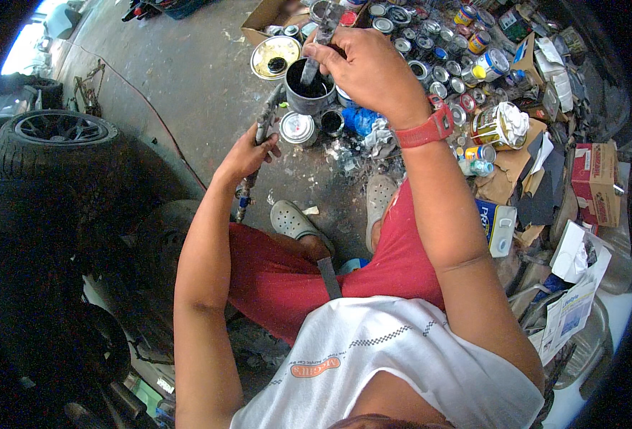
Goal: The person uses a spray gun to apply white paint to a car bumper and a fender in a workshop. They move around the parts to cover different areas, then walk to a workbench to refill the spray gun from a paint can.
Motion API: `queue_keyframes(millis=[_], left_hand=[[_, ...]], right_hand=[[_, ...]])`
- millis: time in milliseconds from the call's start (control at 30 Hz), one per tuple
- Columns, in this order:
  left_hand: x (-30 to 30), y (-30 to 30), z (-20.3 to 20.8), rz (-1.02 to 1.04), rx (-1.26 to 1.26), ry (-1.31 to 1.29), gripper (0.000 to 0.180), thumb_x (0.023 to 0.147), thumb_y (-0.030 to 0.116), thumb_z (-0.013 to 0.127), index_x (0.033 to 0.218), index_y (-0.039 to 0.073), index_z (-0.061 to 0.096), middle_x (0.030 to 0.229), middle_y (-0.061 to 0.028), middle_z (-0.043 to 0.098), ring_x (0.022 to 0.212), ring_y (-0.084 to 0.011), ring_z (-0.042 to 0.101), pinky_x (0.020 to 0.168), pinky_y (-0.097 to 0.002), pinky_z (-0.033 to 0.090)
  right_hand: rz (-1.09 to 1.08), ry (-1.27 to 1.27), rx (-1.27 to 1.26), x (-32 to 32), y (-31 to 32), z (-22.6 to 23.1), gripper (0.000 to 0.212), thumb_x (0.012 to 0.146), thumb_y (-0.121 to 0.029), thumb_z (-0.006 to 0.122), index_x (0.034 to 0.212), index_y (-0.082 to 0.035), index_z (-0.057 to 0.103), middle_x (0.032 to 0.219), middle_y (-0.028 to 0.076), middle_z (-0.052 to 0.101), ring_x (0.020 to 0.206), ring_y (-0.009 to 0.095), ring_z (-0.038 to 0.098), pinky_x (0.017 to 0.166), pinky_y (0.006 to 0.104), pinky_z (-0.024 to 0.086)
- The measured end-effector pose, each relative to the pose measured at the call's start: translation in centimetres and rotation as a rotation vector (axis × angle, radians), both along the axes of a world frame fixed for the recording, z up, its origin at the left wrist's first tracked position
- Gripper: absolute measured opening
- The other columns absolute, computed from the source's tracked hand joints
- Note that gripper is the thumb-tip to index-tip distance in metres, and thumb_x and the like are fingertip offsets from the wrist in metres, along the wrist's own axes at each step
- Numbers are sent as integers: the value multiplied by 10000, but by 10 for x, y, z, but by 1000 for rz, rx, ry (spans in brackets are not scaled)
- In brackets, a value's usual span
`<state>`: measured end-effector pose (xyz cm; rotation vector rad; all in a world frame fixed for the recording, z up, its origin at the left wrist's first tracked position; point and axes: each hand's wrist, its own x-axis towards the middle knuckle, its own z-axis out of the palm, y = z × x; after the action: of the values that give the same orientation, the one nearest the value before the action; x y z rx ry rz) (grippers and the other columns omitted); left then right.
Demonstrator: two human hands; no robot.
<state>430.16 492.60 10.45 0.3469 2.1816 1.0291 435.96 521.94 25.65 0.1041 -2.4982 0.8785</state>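
My right hand (369, 68), reaching far forward, closes around a paint-smeared flat stick (310, 71). The stick's lower end stands in a grey can (311, 104) with dark paint inside. Left of that can, my left hand (248, 151) grips a stained spray gun (264, 125) by its handle. A blue fitting (244, 191) shows at the handle's lower end, and the gun's upper end reaches the can's left side. Close by are a lidded white-topped can (298, 127), a small can of black paint (332, 121) and a yellowish lid (264, 57) with a dark round thing on it.
Many paint cans (441, 53) crowd the floor at the far right. Blue crumpled material (359, 120) lies before them. A tyre on a wheel (62, 139) lies at the left, with a thin hose (155, 107) across the floor. Cardboard boxes (595, 179) stand at the right.
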Motion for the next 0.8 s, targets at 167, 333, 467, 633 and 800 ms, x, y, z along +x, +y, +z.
queue_keyframes(millis=[167, 333, 467, 633, 800], left_hand=[[0, 1, 0, 1, -19, -24, 459, 1113, 358, 656, 1480, 96, 570, 959, -52, 772, 789, -160, 638, 746, -342, 537], [0, 1, -1, 19, 0, -34, 409, 1113, 337, 657, 1414, 70, 580, 952, -67, 776, 787, -163, 653, 746, -342, 541], [1, 1, 0, 17, 4, -22, 350, 1117, 290, 652, 1363, 48, 588, 955, -88, 790, 792, -168, 684, 751, -352, 555], [1, 1, 1, 16, 20, -28, 394, 1118, 297, 650, 1429, 66, 577, 946, -79, 787, 787, -160, 674, 751, -349, 553], [0, 1, -1, 25, -9, -35, 418, 1110, 320, 663, 1451, 95, 577, 933, -70, 785, 782, -153, 670, 752, -343, 551]], right_hand=[[2, 52, -5, 0, -1, 0, 420, 1036, -386, 720, 884, 5, 752, 775, 250, 697, 743, 449, 695, 668, 500, 524], [17, 5, -4, 1, -1, 1, 400, 1039, -379, 716, 906, -4, 760, 777, 228, 712, 730, 430, 703, 675, 492, 531], [67, -3, -81, 1, 0, 1, 400, 1041, -377, 712, 895, -7, 751, 754, 207, 710, 717, 412, 706, 672, 491, 529], [55, 14, -34, 0, 0, -1, 412, 1045, -378, 708, 877, -2, 736, 754, 217, 700, 728, 425, 696, 666, 505, 518], [33, 7, 36, 2, 1, 0, 390, 1042, -367, 708, 887, -10, 743, 771, 235, 700, 745, 441, 693, 675, 508, 521]])
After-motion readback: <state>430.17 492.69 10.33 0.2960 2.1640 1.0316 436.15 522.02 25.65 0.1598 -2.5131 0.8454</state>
